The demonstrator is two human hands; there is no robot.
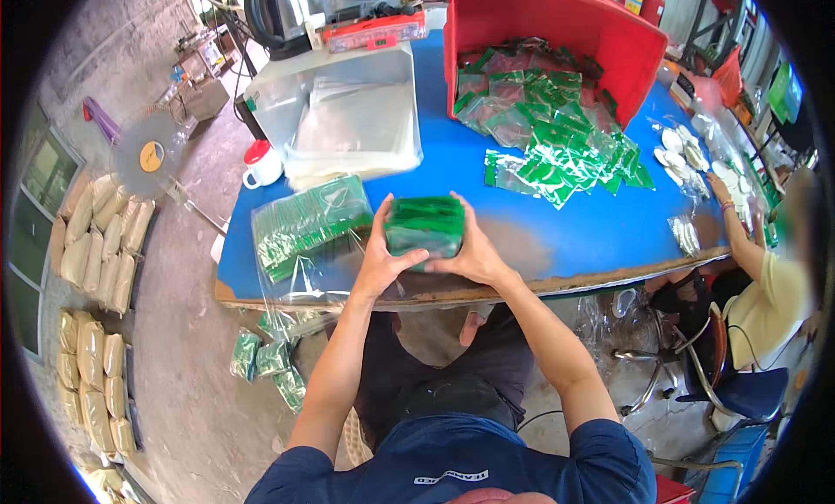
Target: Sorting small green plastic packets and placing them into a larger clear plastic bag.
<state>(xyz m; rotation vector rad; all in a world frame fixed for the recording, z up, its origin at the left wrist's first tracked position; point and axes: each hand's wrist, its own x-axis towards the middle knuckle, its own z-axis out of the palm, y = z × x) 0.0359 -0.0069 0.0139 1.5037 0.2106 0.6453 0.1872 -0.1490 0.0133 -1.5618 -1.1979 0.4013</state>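
Between my two hands I hold a stack of green sachets (424,224), somewhat blurred, just over the near edge of the blue table. My left hand (379,257) grips its left side and my right hand (474,250) its right side, thumbs toward me. To the left lies a clear plastic bag (315,224) with rows of green sachets inside; its loose end hangs over the table edge. A heap of loose green sachets (557,130) spills from a red bin (557,17) lying on its side farther back.
A tray of clear plastic sheets (352,126), a red-lidded mug (262,164) and a kettle (278,17) stand at the back left. A co-worker (765,287) sits at right by white discs (683,160). Filled green packs (274,360) lie on the floor; a fan (151,156) stands left.
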